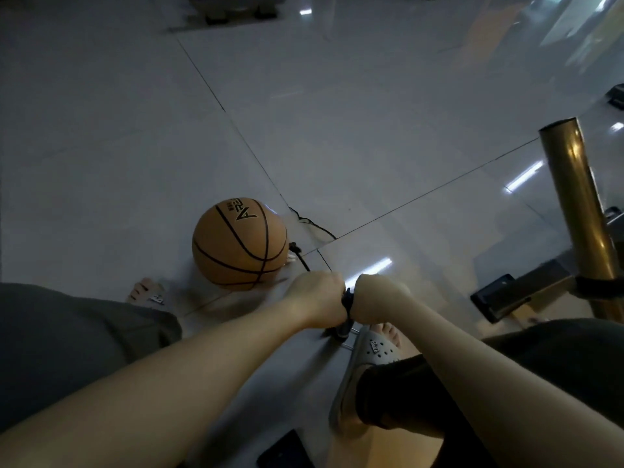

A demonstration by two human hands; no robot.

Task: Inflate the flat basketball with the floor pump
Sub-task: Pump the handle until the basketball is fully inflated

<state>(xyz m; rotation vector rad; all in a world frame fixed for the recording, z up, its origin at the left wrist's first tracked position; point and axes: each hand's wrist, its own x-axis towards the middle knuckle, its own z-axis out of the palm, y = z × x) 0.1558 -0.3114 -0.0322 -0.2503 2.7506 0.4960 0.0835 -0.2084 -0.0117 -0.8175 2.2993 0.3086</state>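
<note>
The round, matte orange basketball (239, 243) with black seams is seen on the glossy tiled floor (337, 130), near the floor pump (342, 329) and to its left. The black handle (346, 299) is gripped by the left hand (317, 300) and the right hand (378, 298), with the fingers curled tightly around it. The slim barrel is held nearly upright, and a thin black hose (300, 260) is joined to the ball.
</note>
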